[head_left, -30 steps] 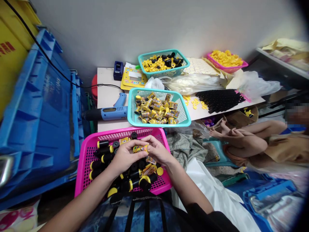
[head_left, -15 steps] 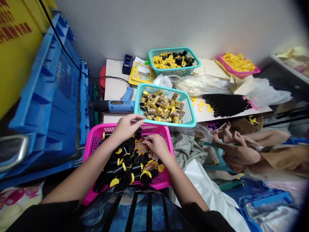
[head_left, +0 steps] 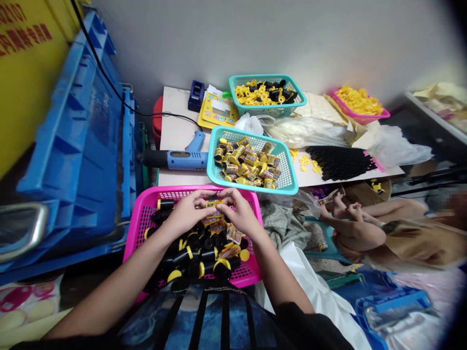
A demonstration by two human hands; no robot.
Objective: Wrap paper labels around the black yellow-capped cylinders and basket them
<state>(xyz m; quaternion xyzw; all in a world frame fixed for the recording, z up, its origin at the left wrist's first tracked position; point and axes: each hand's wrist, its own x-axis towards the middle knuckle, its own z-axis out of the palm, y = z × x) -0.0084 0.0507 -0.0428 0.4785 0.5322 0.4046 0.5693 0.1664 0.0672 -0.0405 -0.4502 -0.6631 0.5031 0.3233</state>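
My left hand (head_left: 191, 210) and my right hand (head_left: 236, 209) meet over the far side of a pink basket (head_left: 130, 233). Between their pinched fingertips is a small yellow printed label (head_left: 214, 205), partly covered by the fingers. Under it in the basket are more loose printed labels (head_left: 233, 234) and many black cylinders with yellow caps (head_left: 184, 255). Just beyond my hands stands a turquoise basket (head_left: 289, 177) of small cylinders wrapped in yellow printed labels (head_left: 250, 160).
A blue heat gun (head_left: 188, 160) lies left of the turquoise basket, its cable running up left. Behind are another turquoise basket (head_left: 268, 112) and a pink basket of yellow parts (head_left: 359, 99). Black rods (head_left: 337, 163) lie rightward. Blue crates (head_left: 80, 146) rise left; another person (head_left: 365, 228) sits right.
My right hand has risen from the loose labels in the pink basket to meet my left hand, with a label now between both. The view has shifted slightly.
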